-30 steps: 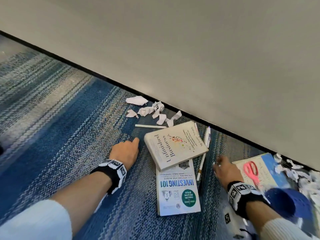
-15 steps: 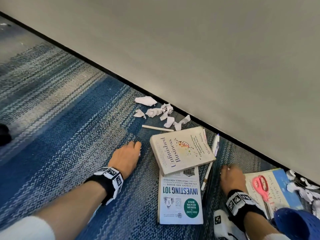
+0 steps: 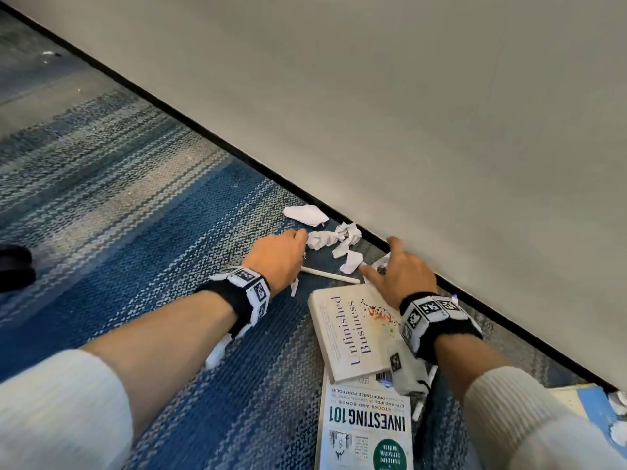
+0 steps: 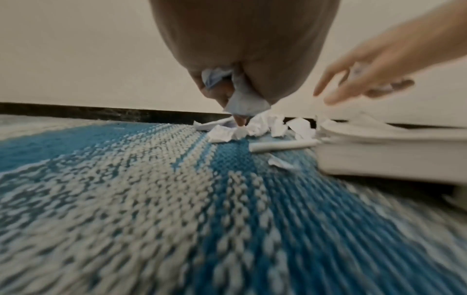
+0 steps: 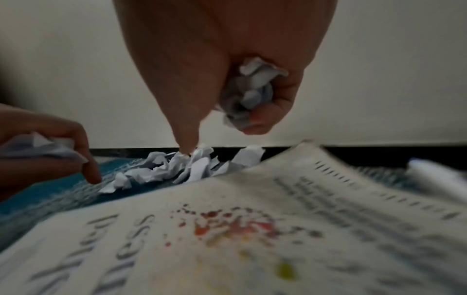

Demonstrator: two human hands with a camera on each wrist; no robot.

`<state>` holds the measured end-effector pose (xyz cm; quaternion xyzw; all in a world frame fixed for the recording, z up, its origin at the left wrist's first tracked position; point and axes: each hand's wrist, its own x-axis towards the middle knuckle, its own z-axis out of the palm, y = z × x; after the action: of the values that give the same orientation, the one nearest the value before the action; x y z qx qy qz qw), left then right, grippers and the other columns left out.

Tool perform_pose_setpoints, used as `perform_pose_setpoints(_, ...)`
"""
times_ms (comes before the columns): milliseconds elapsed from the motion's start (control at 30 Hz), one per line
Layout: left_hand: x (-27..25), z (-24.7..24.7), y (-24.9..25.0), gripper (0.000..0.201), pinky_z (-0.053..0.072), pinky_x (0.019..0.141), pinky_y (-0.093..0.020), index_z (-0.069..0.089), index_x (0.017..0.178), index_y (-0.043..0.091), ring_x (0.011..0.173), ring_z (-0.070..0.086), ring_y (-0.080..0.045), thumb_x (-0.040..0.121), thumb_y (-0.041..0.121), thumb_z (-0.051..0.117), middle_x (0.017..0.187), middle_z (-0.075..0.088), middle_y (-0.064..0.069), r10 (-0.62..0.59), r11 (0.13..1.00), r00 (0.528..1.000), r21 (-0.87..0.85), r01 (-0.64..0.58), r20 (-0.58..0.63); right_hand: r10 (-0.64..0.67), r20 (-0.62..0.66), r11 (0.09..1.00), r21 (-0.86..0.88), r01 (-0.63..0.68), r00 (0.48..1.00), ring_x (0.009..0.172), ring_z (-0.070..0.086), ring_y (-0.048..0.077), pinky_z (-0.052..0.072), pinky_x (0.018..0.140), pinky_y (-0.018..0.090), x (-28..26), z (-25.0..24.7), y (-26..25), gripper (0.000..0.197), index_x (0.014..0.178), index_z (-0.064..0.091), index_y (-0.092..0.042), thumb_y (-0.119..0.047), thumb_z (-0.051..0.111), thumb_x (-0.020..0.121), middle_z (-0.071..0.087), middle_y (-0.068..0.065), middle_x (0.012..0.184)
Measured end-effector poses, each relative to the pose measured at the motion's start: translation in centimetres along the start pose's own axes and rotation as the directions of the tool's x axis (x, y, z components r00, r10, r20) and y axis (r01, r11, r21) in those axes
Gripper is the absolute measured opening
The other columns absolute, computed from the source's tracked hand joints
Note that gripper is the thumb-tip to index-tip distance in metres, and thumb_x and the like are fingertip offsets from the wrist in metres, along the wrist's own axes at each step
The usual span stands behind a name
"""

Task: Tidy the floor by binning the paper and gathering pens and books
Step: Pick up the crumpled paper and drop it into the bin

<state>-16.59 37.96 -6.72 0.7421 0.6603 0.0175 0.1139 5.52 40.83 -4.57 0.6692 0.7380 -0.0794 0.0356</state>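
Torn white paper scraps [image 3: 334,237] lie in a pile on the blue carpet against the wall. My left hand [image 3: 298,237] grips crumpled paper [image 4: 237,95] in its palm, and one fingertip touches the pile's left side. My right hand [image 3: 383,256] grips a wad of paper [image 5: 250,95] while its index finger [image 5: 187,143] pokes into the pile. A white pen [image 3: 330,274] lies between the hands. Under my right wrist, the book "Unfinished Business" [image 3: 353,334] rests on "Investing 101" [image 3: 366,432]. Another white pen [image 3: 419,410] shows beside the books.
A grey wall with a black baseboard [image 3: 339,212] runs diagonally just behind the pile. A blue-covered book [image 3: 590,401] with more scraps lies at the right edge. A dark object [image 3: 13,269] sits at the far left on the carpet.
Both hands have moved forward from the carpet beside the books to the paper pile at the wall. The scissors and the blue round thing have left the view.
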Motion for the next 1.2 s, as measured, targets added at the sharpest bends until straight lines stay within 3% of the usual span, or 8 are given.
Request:
perform_pose_setpoints(133,1.8,0.8,-1.3,0.023,0.049,0.071,-0.044,0.042,0.119,0.012,0.089,0.062,-0.036,0.096,0.015,0.042,0.110,0.061,-0.013,-0.143,0.977,0.988,-0.167,0.132,-0.059,0.025,0.173,0.996,-0.091,-0.010,0.985,0.110,0.057,0.033,0.046,0.085,0.037,2.1,2.9,0.0,0.055,0.130,0.041,-0.015,-0.049,0.053,0.089,0.056,0.013,0.124)
perform_pose_setpoints(267,3.3,1.8,-1.6,0.044,0.050,0.066,-0.042,0.037,0.131,0.019,0.089,0.063,-0.035,0.098,0.048,0.043,0.116,0.054,-0.011,-0.135,0.980,0.988,-0.154,0.123,-0.070,0.000,0.162,0.995,-0.100,0.016,0.987,0.109,0.058,0.033,0.046,0.085,0.038,2.7,3.7,0.1,0.042,0.123,0.052,-0.009,-0.039,0.040,0.098,0.054,0.013,0.123)
perform_pose_setpoints(533,8.0,1.5,0.3,0.083,0.051,0.063,-0.036,0.032,0.138,0.020,0.094,0.052,-0.028,0.080,0.078,0.044,0.117,0.042,-0.015,-0.102,0.995,0.953,-0.030,0.098,-0.284,-0.157,-0.095,0.981,0.103,0.167,0.983,0.068,0.044,0.021,0.031,0.062,0.030,1.7,2.1,0.9,0.015,0.075,0.047,-0.014,-0.020,0.056,0.086,0.044,0.002,0.083)
perform_pose_setpoints(667,8.4,3.8,0.3,0.103,0.047,0.078,-0.038,0.026,0.146,0.013,0.103,0.044,-0.032,0.075,0.087,0.032,0.125,0.039,-0.019,-0.111,0.987,0.969,0.092,0.134,-0.222,-0.228,-0.059,0.951,0.200,0.235,0.972,0.085,0.058,0.032,0.038,0.067,0.034,1.9,2.0,0.0,0.025,0.105,0.047,-0.013,-0.018,0.059,0.084,0.060,0.007,0.098)
perform_pose_setpoints(767,8.3,4.9,0.5,0.087,0.046,0.079,-0.037,0.029,0.146,0.007,0.104,0.045,-0.032,0.088,0.072,0.033,0.126,0.044,-0.017,-0.038,0.981,0.980,0.180,0.074,-0.197,-0.254,0.005,0.950,0.190,0.248,0.967,0.102,0.060,0.031,0.046,0.082,0.036,2.6,3.0,-1.6,0.071,0.146,0.021,-0.019,-0.018,0.060,0.088,0.044,0.010,0.131)
perform_pose_setpoints(833,8.4,4.7,0.2,0.060,0.050,0.073,-0.038,0.037,0.139,0.010,0.106,0.044,-0.032,0.098,0.054,0.035,0.126,0.043,-0.015,0.014,0.987,0.985,0.160,0.014,-0.172,-0.270,0.021,0.951,0.160,0.263,0.963,0.109,0.056,0.032,0.048,0.088,0.039,3.1,4.2,-2.7,0.085,0.151,0.007,-0.025,-0.023,0.063,0.088,0.027,0.011,0.141)
perform_pose_setpoints(933,8.2,4.4,-0.5,0.036,0.051,0.063,-0.035,0.042,0.128,0.014,0.109,0.042,-0.032,0.100,0.035,0.041,0.126,0.041,-0.012,0.038,0.994,0.992,0.105,-0.025,-0.120,-0.260,0.113,0.965,0.061,0.255,0.959,0.125,0.041,0.034,0.045,0.096,0.043,4.1,5.2,-3.4,0.076,0.151,0.013,-0.023,-0.037,0.058,0.091,0.018,0.013,0.148)
perform_pose_setpoints(1200,6.2,3.6,-1.7,0.035,0.045,0.068,-0.037,0.056,0.098,0.011,0.084,0.060,-0.034,0.094,0.041,0.039,0.093,0.057,-0.013,0.041,0.997,0.999,-0.069,-0.042,-0.022,-0.179,0.089,0.983,0.052,0.175,0.980,0.101,0.054,0.033,0.043,0.082,0.038,5.3,4.8,-2.8,0.033,0.115,0.048,-0.004,-0.030,0.052,0.095,0.050,0.016,0.115)
